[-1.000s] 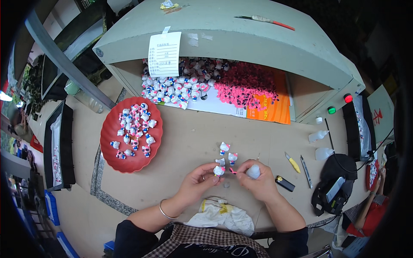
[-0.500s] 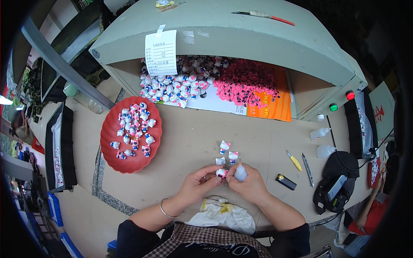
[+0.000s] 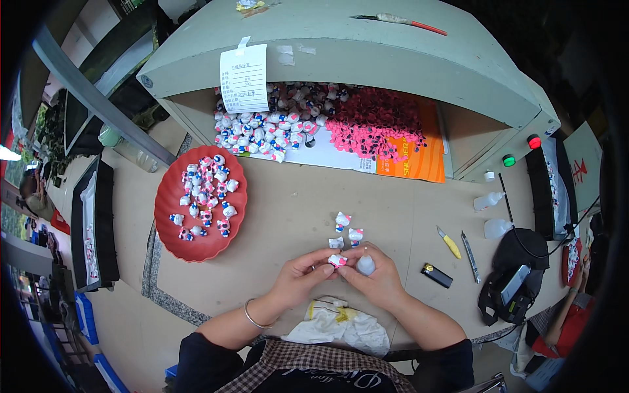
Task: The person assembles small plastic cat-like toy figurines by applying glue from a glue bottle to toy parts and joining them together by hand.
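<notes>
My left hand (image 3: pixel 303 274) pinches a small white-and-pink cat figurine (image 3: pixel 337 261) between thumb and fingers. The thumb of my right hand (image 3: pixel 380 278) meets the same figurine from the other side. That right hand also keeps a small translucent squeeze bottle (image 3: pixel 365 264) in its grip; its nozzle is hidden by the fingers. Just beyond my hands stand two cat figurines with blue and pink parts, one farther back (image 3: pixel 343 221) and one nearer (image 3: pixel 356 236). Beside them lies a loose white cat head (image 3: pixel 335 243).
A red scalloped plate (image 3: pixel 171 229) with several figurines sits at left. Under the grey shelf (image 3: pixel 367 62) lie piles of white heads (image 3: pixel 265 134) and pink pieces (image 3: pixel 373 131). At right are a yellow knife (image 3: pixel 449 242), a lighter (image 3: pixel 437 275) and a black bag (image 3: pixel 521 255). A stained cloth (image 3: pixel 337 327) lies near me.
My right thumb and fingers have closed in on the figurine. The squeeze bottle's nozzle, upright and visible before, is now hidden behind the fingers. The figurine has turned slightly and shows more white.
</notes>
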Demonstrator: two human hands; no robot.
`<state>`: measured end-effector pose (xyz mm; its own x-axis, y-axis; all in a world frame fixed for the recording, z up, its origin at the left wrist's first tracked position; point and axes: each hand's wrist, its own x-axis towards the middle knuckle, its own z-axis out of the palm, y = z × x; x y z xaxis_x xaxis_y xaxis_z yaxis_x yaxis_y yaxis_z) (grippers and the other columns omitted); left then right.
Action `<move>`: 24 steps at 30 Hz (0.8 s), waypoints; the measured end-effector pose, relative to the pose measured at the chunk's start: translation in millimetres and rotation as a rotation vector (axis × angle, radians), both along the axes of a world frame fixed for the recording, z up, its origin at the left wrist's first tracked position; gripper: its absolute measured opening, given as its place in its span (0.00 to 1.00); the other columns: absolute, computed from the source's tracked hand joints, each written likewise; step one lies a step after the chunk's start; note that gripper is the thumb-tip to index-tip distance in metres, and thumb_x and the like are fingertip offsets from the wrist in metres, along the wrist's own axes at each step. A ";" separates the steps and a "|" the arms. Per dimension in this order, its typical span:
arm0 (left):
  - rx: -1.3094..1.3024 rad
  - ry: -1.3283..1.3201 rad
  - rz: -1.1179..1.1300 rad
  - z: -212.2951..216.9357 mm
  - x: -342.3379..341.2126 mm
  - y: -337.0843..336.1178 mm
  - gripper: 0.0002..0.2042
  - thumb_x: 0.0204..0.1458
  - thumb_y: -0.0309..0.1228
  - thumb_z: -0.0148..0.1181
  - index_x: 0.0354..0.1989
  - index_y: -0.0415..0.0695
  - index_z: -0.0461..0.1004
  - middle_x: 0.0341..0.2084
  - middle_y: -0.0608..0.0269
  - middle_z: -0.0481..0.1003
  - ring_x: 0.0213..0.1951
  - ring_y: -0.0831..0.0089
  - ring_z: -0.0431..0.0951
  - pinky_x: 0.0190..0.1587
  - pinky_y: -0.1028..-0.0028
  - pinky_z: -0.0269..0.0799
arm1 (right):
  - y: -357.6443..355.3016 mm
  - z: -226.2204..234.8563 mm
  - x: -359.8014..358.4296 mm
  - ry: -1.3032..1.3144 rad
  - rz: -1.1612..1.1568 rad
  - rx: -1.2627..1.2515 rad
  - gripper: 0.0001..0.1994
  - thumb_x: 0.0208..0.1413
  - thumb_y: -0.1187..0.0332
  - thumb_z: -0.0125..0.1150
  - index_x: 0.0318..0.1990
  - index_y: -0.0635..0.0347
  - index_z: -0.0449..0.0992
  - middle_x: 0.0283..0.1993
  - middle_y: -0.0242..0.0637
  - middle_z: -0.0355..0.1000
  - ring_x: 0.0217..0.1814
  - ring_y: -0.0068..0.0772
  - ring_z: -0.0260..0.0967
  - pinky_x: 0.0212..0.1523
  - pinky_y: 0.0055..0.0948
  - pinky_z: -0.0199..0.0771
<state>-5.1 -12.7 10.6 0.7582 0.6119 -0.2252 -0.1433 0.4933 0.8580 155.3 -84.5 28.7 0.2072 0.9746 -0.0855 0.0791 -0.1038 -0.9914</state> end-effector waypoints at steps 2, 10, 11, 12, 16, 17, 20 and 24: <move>0.001 -0.002 -0.027 1.1 -1.3 0.6 0.15 0.52 0.23 0.47 0.50 0.38 0.63 0.44 0.60 0.68 0.45 0.74 0.68 0.47 0.74 0.67 | 0.2 -0.5 -2.2 -0.078 -0.009 0.036 0.08 0.44 0.74 0.59 0.32 0.63 0.69 0.31 0.34 0.67 0.34 0.27 0.68 0.35 0.23 0.67; 0.066 -0.018 -0.015 -1.0 -2.6 2.2 0.15 0.53 0.24 0.46 0.50 0.37 0.62 0.43 0.60 0.68 0.46 0.73 0.68 0.48 0.73 0.67 | 4.8 3.4 -5.9 -0.129 -0.024 0.121 0.07 0.42 0.77 0.59 0.32 0.61 0.72 0.29 0.32 0.66 0.31 0.22 0.64 0.32 0.21 0.64; 0.066 -0.018 -0.014 0.0 -2.3 1.7 0.15 0.53 0.24 0.46 0.50 0.37 0.62 0.43 0.60 0.68 0.46 0.73 0.68 0.48 0.73 0.67 | 4.7 2.6 -6.3 -0.129 -0.023 0.122 0.07 0.42 0.77 0.59 0.32 0.61 0.72 0.29 0.32 0.66 0.31 0.22 0.64 0.32 0.21 0.64; 0.064 -0.018 0.001 1.5 -1.5 1.1 0.15 0.53 0.24 0.46 0.50 0.37 0.63 0.43 0.60 0.69 0.45 0.74 0.68 0.48 0.74 0.67 | 4.8 0.9 -6.5 -0.150 -0.025 0.134 0.08 0.43 0.77 0.59 0.33 0.61 0.71 0.29 0.32 0.66 0.31 0.22 0.64 0.32 0.21 0.64; 0.188 -0.010 0.053 1.4 -3.5 2.4 0.16 0.53 0.26 0.47 0.51 0.40 0.62 0.43 0.60 0.68 0.42 0.76 0.70 0.45 0.76 0.68 | 5.7 6.7 -10.3 -0.125 -0.054 0.149 0.08 0.44 0.76 0.58 0.33 0.62 0.67 0.28 0.33 0.65 0.30 0.26 0.65 0.31 0.23 0.65; 0.189 -0.014 0.052 5.5 -4.3 5.3 0.16 0.53 0.26 0.47 0.51 0.40 0.62 0.43 0.60 0.68 0.42 0.76 0.70 0.45 0.76 0.68 | 5.1 5.4 -8.6 -0.128 -0.055 0.150 0.08 0.44 0.76 0.58 0.33 0.62 0.67 0.28 0.33 0.65 0.30 0.26 0.65 0.31 0.23 0.65; -0.030 -0.353 0.421 24.4 -12.4 27.7 0.17 0.53 0.28 0.48 0.52 0.43 0.59 0.45 0.60 0.67 0.39 0.77 0.71 0.43 0.78 0.68 | 1.7 1.0 5.3 0.187 -0.164 0.128 0.12 0.46 0.78 0.55 0.40 0.62 0.65 0.32 0.32 0.65 0.32 0.23 0.64 0.33 0.21 0.66; -0.084 -0.256 0.471 25.0 -18.5 36.1 0.18 0.52 0.29 0.49 0.52 0.45 0.59 0.46 0.61 0.66 0.37 0.77 0.70 0.40 0.79 0.68 | 2.8 2.3 24.0 0.257 -0.357 0.113 0.15 0.49 0.79 0.49 0.46 0.64 0.60 0.40 0.35 0.64 0.42 0.22 0.63 0.40 0.21 0.66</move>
